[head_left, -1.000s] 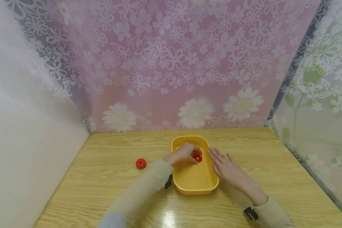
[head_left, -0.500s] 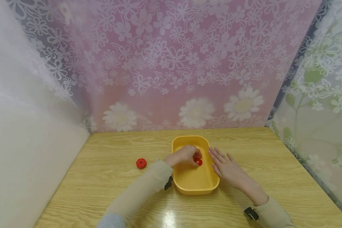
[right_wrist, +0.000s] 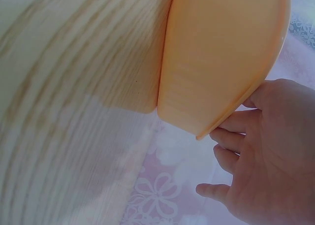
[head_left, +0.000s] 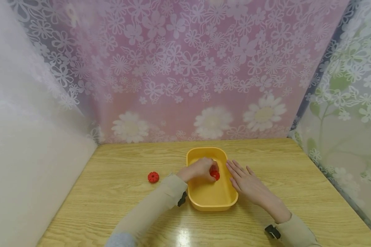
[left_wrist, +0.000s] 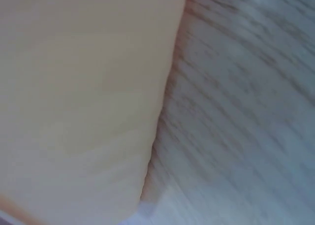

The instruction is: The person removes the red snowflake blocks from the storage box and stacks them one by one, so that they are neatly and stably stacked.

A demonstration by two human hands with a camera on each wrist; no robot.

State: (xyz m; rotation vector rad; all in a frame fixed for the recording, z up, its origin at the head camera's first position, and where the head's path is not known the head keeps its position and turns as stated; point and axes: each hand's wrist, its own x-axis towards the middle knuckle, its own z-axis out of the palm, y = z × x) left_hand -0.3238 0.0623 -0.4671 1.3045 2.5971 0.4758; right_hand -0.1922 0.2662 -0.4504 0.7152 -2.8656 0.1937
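My left hand (head_left: 201, 168) reaches over the near-left wall into a yellow plastic tub (head_left: 211, 199). Its thumb and fingers are curled round a red flower-shaped piece (head_left: 215, 175), partly hidden by the fingers, low inside the tub. My right hand (head_left: 250, 185) lies with straight fingers along the tub's right rim; the right wrist view shows its fingertips at the rim of the wall (right_wrist: 221, 52). A second red flower-shaped piece (head_left: 153, 177), with a hole in its middle, lies on the table left of the tub. In the left wrist view only the tub's outer side (left_wrist: 83, 102) and the tabletop show.
The wood-grain table (head_left: 111, 206) ends at the back against a pink flowered curtain (head_left: 179, 68). A pale sheet (head_left: 27, 137) stands along the left side, and a flowered sheet (head_left: 349, 130) along the right.
My left hand has shifted slightly nearer within the tub, and the red piece at its fingers came with it. The right hand and the tub have stayed in place.
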